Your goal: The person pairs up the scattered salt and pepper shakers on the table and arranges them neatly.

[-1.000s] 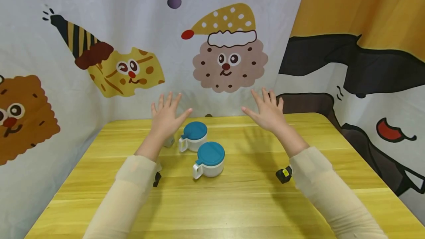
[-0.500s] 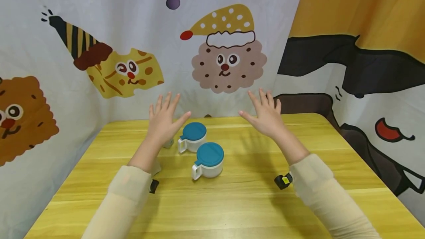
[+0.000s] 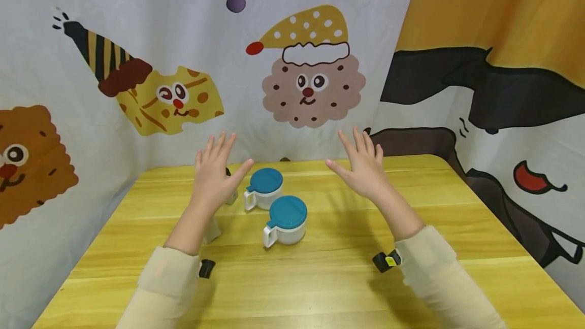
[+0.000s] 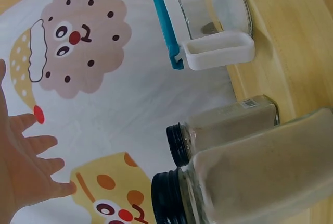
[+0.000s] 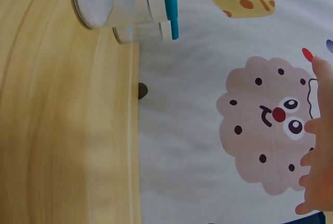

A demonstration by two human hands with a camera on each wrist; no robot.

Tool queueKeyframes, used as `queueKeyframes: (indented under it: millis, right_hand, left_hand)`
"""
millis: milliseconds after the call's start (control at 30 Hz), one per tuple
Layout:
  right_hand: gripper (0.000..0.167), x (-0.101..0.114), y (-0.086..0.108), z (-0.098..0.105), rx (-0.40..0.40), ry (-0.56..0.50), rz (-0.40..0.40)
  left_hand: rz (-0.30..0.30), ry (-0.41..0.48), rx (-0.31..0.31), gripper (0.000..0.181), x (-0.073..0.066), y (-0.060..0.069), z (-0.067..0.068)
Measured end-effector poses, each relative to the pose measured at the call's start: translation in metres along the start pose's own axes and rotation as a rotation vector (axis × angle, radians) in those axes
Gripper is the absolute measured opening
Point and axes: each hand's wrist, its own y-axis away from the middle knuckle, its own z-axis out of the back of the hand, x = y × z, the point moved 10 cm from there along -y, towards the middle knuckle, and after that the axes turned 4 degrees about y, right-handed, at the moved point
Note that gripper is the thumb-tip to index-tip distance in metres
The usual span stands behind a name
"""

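My left hand [image 3: 212, 179] hovers over the left of the table, fingers spread, holding nothing. My right hand [image 3: 365, 174] is likewise raised and spread, farther right. Between them stand two jars with blue lids and white handles, a front jar [image 3: 288, 222] and a rear jar [image 3: 265, 189]. Under my left hand and wrist, partly hidden, are two bottles. The left wrist view shows them side by side: a larger square bottle [image 4: 265, 166] and a smaller bottle [image 4: 229, 127], both black-capped with pale contents. My hands touch none of these.
The wooden table [image 3: 292, 288] ends at a pale curtain [image 3: 247, 95] printed with cartoon biscuits and cheese. Black wrist-worn pieces show beside the left sleeve [image 3: 166, 278] and the right sleeve [image 3: 427, 258].
My left hand has drawn left and slightly back, exposing more of the bottles beneath it. My right hand has shifted a little back and left. The jars stay put on the table.
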Motion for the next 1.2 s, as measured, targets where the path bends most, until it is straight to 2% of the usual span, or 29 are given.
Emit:
queueKeyframes:
  millis: [133, 567, 967, 1200]
  right_hand:
    - [0.083, 0.001, 0.006, -0.001, -0.008, -0.021, 0.000]
    - [0.079, 0.009, 0.021, -0.006, -0.056, -0.097, 0.029]
    - [0.079, 0.019, 0.032, -0.017, -0.074, -0.162, 0.064]
    - [0.078, 0.024, 0.038, -0.019, -0.090, -0.208, 0.062]
  left_hand:
    - [-0.006, 0.011, -0.018, 0.078, 0.001, 0.006, 0.003]
    - [0.014, 0.130, -0.063, 0.074, 0.012, 0.029, 0.013]
    - [0.067, 0.189, -0.062, 0.073, 0.025, 0.046, 0.017]
    - [0.066, 0.233, -0.083, 0.073, 0.027, 0.052, 0.021]
